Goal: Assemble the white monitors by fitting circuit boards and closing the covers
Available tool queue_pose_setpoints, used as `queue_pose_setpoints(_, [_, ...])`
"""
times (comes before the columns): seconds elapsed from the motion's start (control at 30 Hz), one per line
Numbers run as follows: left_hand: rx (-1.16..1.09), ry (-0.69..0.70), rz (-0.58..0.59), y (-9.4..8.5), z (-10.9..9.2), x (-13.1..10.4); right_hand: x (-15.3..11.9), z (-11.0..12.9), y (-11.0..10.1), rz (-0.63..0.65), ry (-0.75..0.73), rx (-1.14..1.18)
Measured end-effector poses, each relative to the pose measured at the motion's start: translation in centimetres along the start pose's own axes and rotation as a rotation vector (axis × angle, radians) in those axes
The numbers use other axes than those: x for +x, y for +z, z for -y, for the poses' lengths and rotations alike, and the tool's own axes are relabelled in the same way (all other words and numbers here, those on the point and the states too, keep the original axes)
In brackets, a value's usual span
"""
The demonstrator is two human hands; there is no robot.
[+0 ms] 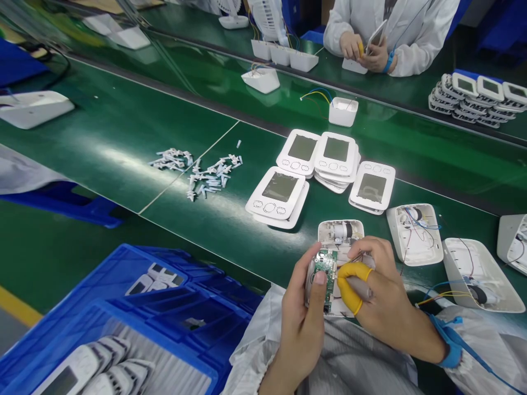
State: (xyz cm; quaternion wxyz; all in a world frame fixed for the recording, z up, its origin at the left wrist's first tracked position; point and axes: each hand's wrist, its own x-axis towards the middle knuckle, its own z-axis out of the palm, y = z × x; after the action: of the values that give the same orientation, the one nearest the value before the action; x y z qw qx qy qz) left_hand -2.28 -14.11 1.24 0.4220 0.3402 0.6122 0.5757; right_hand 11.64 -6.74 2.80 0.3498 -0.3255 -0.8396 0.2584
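My left hand (302,307) is closed around a white casing part with a green circuit board (329,260) on it, its thumb pressed on the board. At the board's right edge, my right hand (387,299) pinches with thumb and index finger, both in yellow finger cots. Thin dark wires (361,255) show among its fingers; their tips hide the exact pinch point. Just beyond the hands lies an open white housing (321,229) with a motor inside, partly covered by the hands. A blue wrist strap (448,343) circles my right wrist.
Stacked white display covers (294,164) lie ahead on the green table (197,230), with small pale plastic parts (214,175) to their left. Open wired housings (415,236) stand right. Blue crates (160,343) hold more covers at lower left. Across, a co-worker's hands (373,55) handle a white part.
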Motion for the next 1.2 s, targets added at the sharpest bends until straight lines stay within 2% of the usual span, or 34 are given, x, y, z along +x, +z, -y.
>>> queue_pose_setpoints(0.37, [0.028,0.02,-0.041,0.0,-0.3,-0.2,0.0,0.3,-0.3,0.052,0.023,0.016])
queue_pose_setpoints(0.87, [0.087,0.057,-0.001,-0.5,-0.3,-0.1,-0.1,0.5,-0.5,0.094,0.002,0.019])
queue_pose_setpoints(1.2, [0.242,0.139,0.054,-0.5,-0.4,-0.2,-0.7,1.0,-0.6,0.126,0.091,0.008])
